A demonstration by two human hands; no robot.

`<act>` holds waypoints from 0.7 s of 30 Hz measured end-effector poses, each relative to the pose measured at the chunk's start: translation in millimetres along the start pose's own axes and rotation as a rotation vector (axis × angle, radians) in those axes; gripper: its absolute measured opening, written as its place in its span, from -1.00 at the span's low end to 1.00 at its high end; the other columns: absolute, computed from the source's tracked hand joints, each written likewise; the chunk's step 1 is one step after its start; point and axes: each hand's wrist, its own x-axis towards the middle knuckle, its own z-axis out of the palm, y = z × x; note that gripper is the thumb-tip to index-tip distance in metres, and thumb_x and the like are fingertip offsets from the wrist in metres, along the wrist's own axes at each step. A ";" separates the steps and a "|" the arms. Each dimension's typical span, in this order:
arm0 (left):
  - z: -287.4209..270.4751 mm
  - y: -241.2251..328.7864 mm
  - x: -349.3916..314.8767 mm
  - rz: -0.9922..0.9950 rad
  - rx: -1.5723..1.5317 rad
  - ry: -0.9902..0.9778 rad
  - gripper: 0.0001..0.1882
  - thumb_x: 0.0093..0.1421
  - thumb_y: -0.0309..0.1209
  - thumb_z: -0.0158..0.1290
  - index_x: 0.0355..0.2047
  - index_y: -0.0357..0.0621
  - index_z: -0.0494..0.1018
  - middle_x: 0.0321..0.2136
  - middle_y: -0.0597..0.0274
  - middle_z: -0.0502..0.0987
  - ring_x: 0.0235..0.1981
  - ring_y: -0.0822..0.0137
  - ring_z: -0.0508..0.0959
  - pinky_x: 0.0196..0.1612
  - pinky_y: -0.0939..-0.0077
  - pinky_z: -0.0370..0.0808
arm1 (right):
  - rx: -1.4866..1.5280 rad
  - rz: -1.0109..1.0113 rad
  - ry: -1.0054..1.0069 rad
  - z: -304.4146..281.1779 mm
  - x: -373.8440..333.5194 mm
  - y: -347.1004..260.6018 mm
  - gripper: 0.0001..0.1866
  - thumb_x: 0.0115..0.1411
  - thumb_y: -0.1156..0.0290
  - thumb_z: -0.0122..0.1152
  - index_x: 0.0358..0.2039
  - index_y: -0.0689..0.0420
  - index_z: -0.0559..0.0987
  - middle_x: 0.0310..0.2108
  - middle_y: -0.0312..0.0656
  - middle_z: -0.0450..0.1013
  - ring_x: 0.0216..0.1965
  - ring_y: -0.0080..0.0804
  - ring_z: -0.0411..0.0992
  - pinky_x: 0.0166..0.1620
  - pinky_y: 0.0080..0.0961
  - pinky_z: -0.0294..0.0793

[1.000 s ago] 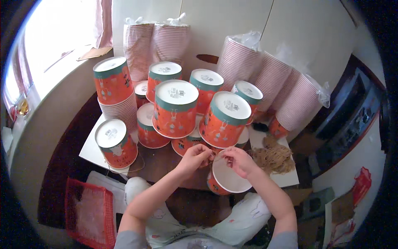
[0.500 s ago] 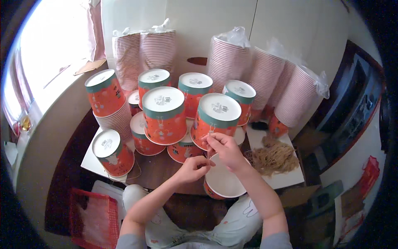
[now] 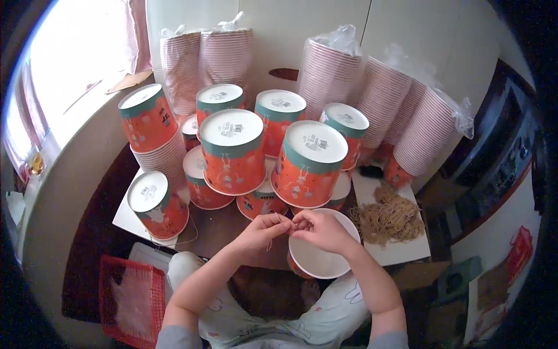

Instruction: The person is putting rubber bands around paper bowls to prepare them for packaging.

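Observation:
My left hand [image 3: 263, 228] and my right hand [image 3: 318, 228] meet fingertip to fingertip above the table edge, pinching a thin tan rubber band [image 3: 286, 223] between them. Just below my right hand an open paper cup [image 3: 321, 259] with a white inside stands upright. Beyond my hands rise stacks of upside-down orange paper cups [image 3: 232, 152] with teal rims and white bases. A heap of tan rubber bands [image 3: 388, 217] lies on a white sheet to the right of my right hand.
Tall sleeves of nested striped cups in clear plastic [image 3: 383, 104] lean against the back wall. A lone inverted orange cup [image 3: 156, 203] sits at the table's left corner. A red mesh basket [image 3: 132, 299] stands on the floor at lower left. A bright window [image 3: 70, 64] fills the left.
My right hand has come back from the nearest inverted cup and joined my left hand over the open cup. The view has shifted slightly.

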 end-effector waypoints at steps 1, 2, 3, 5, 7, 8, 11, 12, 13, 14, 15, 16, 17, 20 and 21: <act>-0.4 -0.7 -1.0 -0.030 0.012 0.009 -0.80 0.19 -0.34 -0.12 -0.33 -0.19 0.40 -0.40 0.36 0.46 -0.32 0.59 0.39 -0.28 0.70 0.32 | -0.013 0.012 0.020 0.0 -0.2 0.3 -0.74 -0.06 0.34 0.22 -0.38 0.20 0.47 -0.48 -0.16 0.47 -0.48 -0.40 0.45 -0.37 -0.51 0.41; -1.1 -3.7 0.3 -0.033 0.007 0.012 -0.80 0.19 -0.34 -0.12 -0.33 -0.19 0.40 -0.40 0.36 0.46 -0.32 0.59 0.39 -0.28 0.70 0.32 | -0.026 0.024 0.039 -0.2 -0.4 0.4 -0.76 -0.06 0.36 0.22 -0.40 0.21 0.47 -0.50 -0.16 0.47 -0.47 -0.40 0.45 -0.36 -0.51 0.41; -1.8 -8.2 3.3 0.030 0.004 -0.011 -0.81 0.20 -0.33 -0.14 -0.33 -0.18 0.38 -0.41 0.36 0.46 -0.33 0.59 0.39 -0.28 0.70 0.32 | -0.025 0.026 0.035 -1.3 -1.0 -1.6 -0.76 -0.06 0.36 0.22 -0.40 0.21 0.47 -0.50 -0.16 0.47 -0.47 -0.40 0.45 -0.36 -0.51 0.41; -3.1 -8.8 5.5 0.093 0.005 -0.029 -0.81 0.21 -0.32 -0.15 -0.34 -0.17 0.37 -0.42 0.36 0.46 -0.33 0.58 0.39 -0.28 0.70 0.31 | -0.074 0.084 0.044 -5.1 -1.2 -7.2 -0.85 -0.04 0.47 0.16 -0.41 0.22 0.48 -0.55 -0.25 0.45 -0.51 -0.59 0.40 -0.41 -0.64 0.38; -5.1 -4.7 4.2 0.006 0.038 -0.070 -0.80 0.23 -0.31 -0.19 -0.35 -0.18 0.32 -0.42 0.33 0.47 -0.34 0.56 0.40 -0.25 0.68 0.32 | -0.085 0.067 0.114 -5.0 -1.2 -7.2 -0.86 -0.04 0.48 0.15 -0.43 0.23 0.48 -0.55 -0.25 0.45 -0.52 -0.60 0.40 -0.43 -0.65 0.38; -6.7 -3.5 2.0 0.011 0.031 -0.067 -0.80 0.23 -0.31 -0.19 -0.35 -0.18 0.32 -0.42 0.33 0.47 -0.34 0.56 0.40 -0.25 0.68 0.32 | -0.099 0.051 0.187 -4.3 0.1 -8.1 -0.88 -0.04 0.49 0.13 -0.44 0.23 0.49 -0.55 -0.24 0.45 -0.54 -0.60 0.40 -0.44 -0.65 0.38; -6.2 -1.4 0.0 -0.007 0.045 -0.052 -0.81 0.24 -0.32 -0.23 -0.35 -0.17 0.30 -0.42 0.30 0.48 -0.34 0.54 0.40 -0.23 0.66 0.31 | -0.116 0.034 0.196 -6.9 0.7 -9.4 -0.86 -0.06 0.50 0.13 -0.43 0.23 0.48 -0.55 -0.23 0.45 -0.54 -0.61 0.39 -0.45 -0.65 0.37; -6.5 -0.3 1.1 -0.016 0.040 -0.030 -0.82 0.24 -0.33 -0.23 -0.36 -0.16 0.30 -0.42 0.30 0.48 -0.35 0.54 0.41 -0.23 0.67 0.30 | -0.114 0.032 0.191 -6.6 0.7 -7.9 -0.86 -0.06 0.50 0.13 -0.43 0.23 0.48 -0.55 -0.23 0.45 -0.54 -0.61 0.39 -0.45 -0.65 0.37; -6.6 0.6 2.3 -0.025 0.034 -0.011 -0.82 0.23 -0.34 -0.24 -0.36 -0.16 0.31 -0.43 0.29 0.48 -0.35 0.54 0.41 -0.23 0.67 0.30 | -0.100 0.012 0.217 -6.1 0.0 -6.0 -0.87 -0.06 0.51 0.13 -0.43 0.23 0.48 -0.56 -0.24 0.44 -0.55 -0.62 0.38 -0.45 -0.65 0.37; -6.3 1.9 2.0 -0.025 0.033 -0.010 -0.82 0.23 -0.34 -0.24 -0.36 -0.16 0.31 -0.43 0.29 0.48 -0.35 0.54 0.41 -0.23 0.67 0.30 | -0.087 -0.009 0.243 -5.6 -0.4 -5.1 -0.88 -0.06 0.52 0.13 -0.44 0.22 0.48 -0.56 -0.24 0.43 -0.56 -0.62 0.38 -0.45 -0.66 0.37; -5.6 3.8 0.9 -0.072 -0.038 0.033 -0.83 0.23 -0.35 -0.23 -0.35 -0.16 0.31 -0.43 0.28 0.49 -0.36 0.54 0.42 -0.22 0.66 0.30 | -0.087 -0.009 0.241 -5.4 -0.6 -5.8 -0.88 -0.06 0.52 0.13 -0.44 0.22 0.48 -0.56 -0.24 0.43 -0.56 -0.62 0.38 -0.45 -0.66 0.37; -5.3 5.5 0.5 -0.119 -0.109 0.076 -0.83 0.23 -0.36 -0.23 -0.35 -0.15 0.31 -0.44 0.28 0.49 -0.36 0.53 0.42 -0.21 0.66 0.30 | -0.069 0.004 0.275 -5.4 -0.5 -6.9 -0.88 -0.06 0.52 0.13 -0.44 0.22 0.48 -0.57 -0.25 0.42 -0.56 -0.62 0.37 -0.45 -0.66 0.37; -5.5 7.3 0.2 -0.118 -0.111 0.076 -0.83 0.23 -0.36 -0.23 -0.35 -0.15 0.31 -0.44 0.28 0.49 -0.36 0.53 0.42 -0.21 0.66 0.30 | -0.052 0.016 0.309 -5.4 -0.6 -8.6 -0.89 -0.06 0.53 0.13 -0.45 0.22 0.47 -0.58 -0.25 0.41 -0.55 -0.62 0.37 -0.45 -0.66 0.36; -7.5 10.5 -0.4 -0.143 -0.235 0.105 -0.86 0.21 -0.38 -0.21 -0.36 -0.15 0.31 -0.45 0.26 0.50 -0.36 0.51 0.43 -0.22 0.64 0.32 | -0.025 -0.045 0.136 -1.8 -6.6 -26.5 -0.91 -0.05 0.54 0.12 -0.47 0.22 0.47 -0.58 -0.28 0.39 -0.53 -0.63 0.36 -0.44 -0.67 0.36; -8.5 10.3 0.1 -0.141 -0.300 0.109 -0.89 0.20 -0.40 -0.18 -0.37 -0.16 0.31 -0.45 0.25 0.49 -0.37 0.49 0.44 -0.22 0.64 0.34 | -0.049 -0.078 0.079 5.2 -6.4 -21.0 -0.90 -0.08 0.53 0.14 -0.48 0.20 0.47 -0.57 -0.26 0.40 -0.53 -0.55 0.38 -0.42 -0.61 0.37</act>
